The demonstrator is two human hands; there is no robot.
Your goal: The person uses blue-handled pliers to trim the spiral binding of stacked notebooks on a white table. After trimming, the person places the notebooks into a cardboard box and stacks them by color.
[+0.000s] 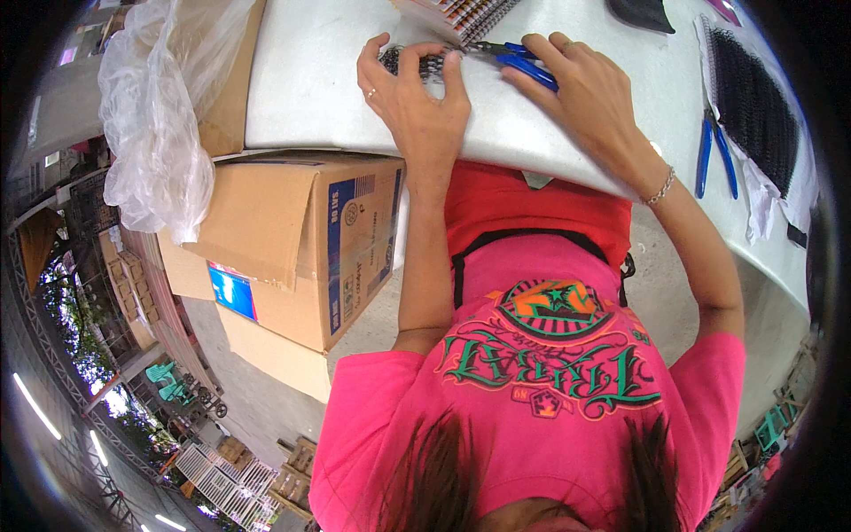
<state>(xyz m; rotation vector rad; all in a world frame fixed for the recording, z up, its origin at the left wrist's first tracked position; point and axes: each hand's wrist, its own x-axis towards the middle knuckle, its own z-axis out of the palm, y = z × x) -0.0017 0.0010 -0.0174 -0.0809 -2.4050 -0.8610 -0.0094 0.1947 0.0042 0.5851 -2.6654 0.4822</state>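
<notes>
At the far edge of the view, my left hand (415, 102) pinches a small black, lacy-looking piece (431, 67) against the white tabletop (337, 106). My right hand (581, 84) is closed around blue-handled pliers (530, 67). Their jaws point left and reach the black piece beside my left fingertips; whether they are closed on it, I cannot tell. Just beyond both hands lies a spiral-bound notebook (465, 16), its coil along one edge.
Left of me stands an open cardboard box (257, 239), with crumpled clear plastic (164, 115) above it. On the table's right lie a second pair of blue-handled pliers (716, 155) and a wavy black sheet (753, 106) on white material. A black item (642, 12) sits at the far edge.
</notes>
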